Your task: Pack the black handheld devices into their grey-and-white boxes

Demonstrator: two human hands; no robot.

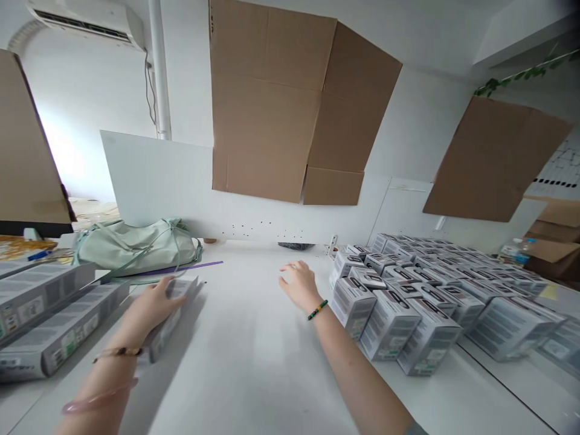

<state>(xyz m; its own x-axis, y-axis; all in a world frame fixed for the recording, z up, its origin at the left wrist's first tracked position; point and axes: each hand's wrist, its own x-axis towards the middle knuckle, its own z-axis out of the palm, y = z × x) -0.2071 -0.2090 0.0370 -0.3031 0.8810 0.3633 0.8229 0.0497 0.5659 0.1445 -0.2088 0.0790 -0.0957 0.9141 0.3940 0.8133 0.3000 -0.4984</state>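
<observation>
My left hand (154, 303) is on a long grey-and-white carton (168, 326), its fingers across the top and its thumb at the right side. The forearm hides part of that carton. Over the bare middle of the white table, my right hand (299, 284) holds nothing; its fingers are loosely bent and apart. Left of my left hand lie more long printed cartons, the nearest one (67, 332) flat on the table. Close by my right forearm stand many upright small cartons (389, 326) of similar print, packed in rows.
A pale green bag (136, 244) rests at the back left, with a purple strip (190, 266) beside it. Cardboard sheets (267, 103) hang on the wall behind. Bottles (523, 251) and open brown boxes (557, 241) are at the far right. A seam (502, 386) crosses the table's right side.
</observation>
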